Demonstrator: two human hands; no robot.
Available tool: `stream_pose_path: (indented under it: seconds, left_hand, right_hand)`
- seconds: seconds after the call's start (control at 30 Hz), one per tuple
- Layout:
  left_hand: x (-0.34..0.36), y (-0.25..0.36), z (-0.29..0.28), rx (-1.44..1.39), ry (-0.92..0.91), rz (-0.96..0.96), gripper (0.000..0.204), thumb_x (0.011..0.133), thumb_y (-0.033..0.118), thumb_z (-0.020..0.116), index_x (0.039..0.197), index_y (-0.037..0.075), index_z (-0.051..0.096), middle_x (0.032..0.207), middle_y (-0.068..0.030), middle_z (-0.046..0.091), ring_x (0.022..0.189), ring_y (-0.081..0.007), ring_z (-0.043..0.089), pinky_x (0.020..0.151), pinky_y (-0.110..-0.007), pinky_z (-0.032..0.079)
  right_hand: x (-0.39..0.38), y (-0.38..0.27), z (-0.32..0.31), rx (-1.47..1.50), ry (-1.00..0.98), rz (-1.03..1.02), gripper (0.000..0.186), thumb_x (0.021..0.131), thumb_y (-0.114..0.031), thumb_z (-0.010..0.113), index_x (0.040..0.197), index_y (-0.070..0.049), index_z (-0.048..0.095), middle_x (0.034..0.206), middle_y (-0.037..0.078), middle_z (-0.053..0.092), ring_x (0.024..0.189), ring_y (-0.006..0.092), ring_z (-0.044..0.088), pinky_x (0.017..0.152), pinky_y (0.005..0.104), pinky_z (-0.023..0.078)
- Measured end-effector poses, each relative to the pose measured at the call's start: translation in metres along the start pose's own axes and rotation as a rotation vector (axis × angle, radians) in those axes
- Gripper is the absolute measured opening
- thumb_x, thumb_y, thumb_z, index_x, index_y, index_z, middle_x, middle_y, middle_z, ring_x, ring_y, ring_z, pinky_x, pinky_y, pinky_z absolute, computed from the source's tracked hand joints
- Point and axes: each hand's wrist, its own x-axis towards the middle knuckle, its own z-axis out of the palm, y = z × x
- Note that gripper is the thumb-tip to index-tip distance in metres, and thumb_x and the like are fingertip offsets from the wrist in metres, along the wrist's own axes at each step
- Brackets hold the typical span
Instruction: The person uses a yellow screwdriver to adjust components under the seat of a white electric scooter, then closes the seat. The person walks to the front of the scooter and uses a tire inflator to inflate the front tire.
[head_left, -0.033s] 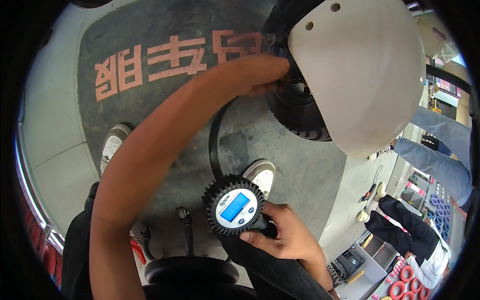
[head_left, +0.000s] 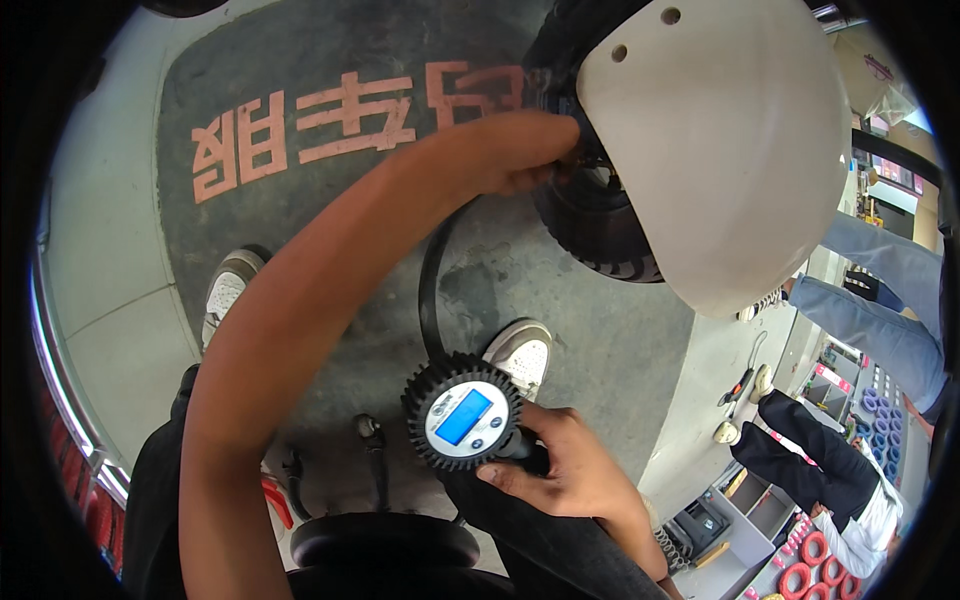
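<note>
A digital tyre pressure gauge (head_left: 466, 415) with a ribbed black rim and a blue screen sits in my right hand (head_left: 575, 465), whose fingers wrap round its black handle. From the gauge a black hose (head_left: 430, 290) curves up toward my left hand (head_left: 540, 150). That hand reaches in beside a wheel with a black knobbly tyre (head_left: 590, 235), under the edge of a large cream-white body panel (head_left: 730, 150). Its fingers are curled close to the hub. Part of the hand is in shadow behind the panel, so what it grips is hidden.
A dark mat (head_left: 330, 220) with pinkish lettering covers the floor. Below me is a round black seat (head_left: 385, 540). To the right, one person in jeans (head_left: 890, 285) and another in black trousers (head_left: 815, 450) are near shelves with purple and red rolls. A tool (head_left: 740, 385) lies on the floor.
The gauge has shifted very slightly left and down in my right hand. My left hand stays at the wheel.
</note>
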Motion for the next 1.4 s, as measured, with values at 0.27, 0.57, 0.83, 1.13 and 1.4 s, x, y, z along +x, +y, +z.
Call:
stream_pose_path:
  seconds: [0.27, 0.57, 0.83, 1.13, 1.4]
  left_hand:
    - [0.004, -0.002, -0.002, 0.179, 0.031, 0.099, 0.03, 0.09, 0.039, 0.056, 0.082, 0.012, 0.067, 0.074, -0.002, 0.062, 0.055, -0.0128, 0.051, 0.049, -0.028, 0.036]
    - [0.047, -0.026, 0.01, 0.89, 0.322, 0.479, 0.032, 0.092, 0.03, 0.055, 0.113, 0.014, 0.073, 0.116, -0.0214, 0.068, 0.111, -0.0364, 0.068, 0.09, -0.046, 0.057]
    - [0.023, -0.026, -0.008, 0.791, 0.109, 0.439, 0.047, 0.098, 0.044, 0.051, 0.119, 0.007, 0.071, 0.095, -0.0131, 0.072, 0.085, -0.0282, 0.069, 0.073, -0.04, 0.052]
    - [0.011, -0.025, -0.029, 0.066, -0.307, 0.203, 0.032, 0.103, 0.034, 0.054, 0.102, 0.005, 0.068, 0.07, 0.0033, 0.049, 0.049, -0.0038, 0.029, 0.044, -0.025, 0.022]
    - [0.02, -0.026, -0.028, 0.004, -0.268, 0.116, 0.026, 0.098, 0.029, 0.06, 0.102, 0.005, 0.07, 0.068, 0.0, 0.053, 0.047, -0.0036, 0.031, 0.043, -0.024, 0.021]
  right_hand:
    - [0.006, 0.017, 0.016, 0.004, 0.109, 0.002, 0.04, 0.083, -0.025, 0.082, 0.096, 0.006, 0.059, 0.071, 0.021, 0.059, 0.066, 0.039, 0.063, 0.064, 0.0419, 0.049]
    - [0.017, 0.027, 0.02, 0.022, 0.134, -0.021, 0.041, 0.083, -0.025, 0.082, 0.098, 0.007, 0.059, 0.074, 0.022, 0.058, 0.07, 0.0388, 0.059, 0.068, 0.0436, 0.048]
    - [0.047, 0.098, -0.014, 0.011, 0.191, -0.142, 0.057, 0.09, -0.044, 0.074, 0.121, 0.003, 0.062, 0.108, 0.019, 0.066, 0.104, 0.0285, 0.065, 0.093, 0.0447, 0.05]
    - [0.108, 0.118, -0.145, 0.99, 0.688, -0.327, 0.06, 0.104, -0.047, 0.051, 0.148, -0.006, 0.049, 0.152, 0.009, 0.052, 0.14, 0.026, 0.048, 0.118, 0.0452, 0.039]
    - [0.11, 0.095, -0.153, 0.991, 0.652, -0.278, 0.055, 0.104, -0.043, 0.052, 0.144, -0.006, 0.052, 0.145, 0.013, 0.058, 0.132, 0.0282, 0.056, 0.111, 0.0456, 0.049]
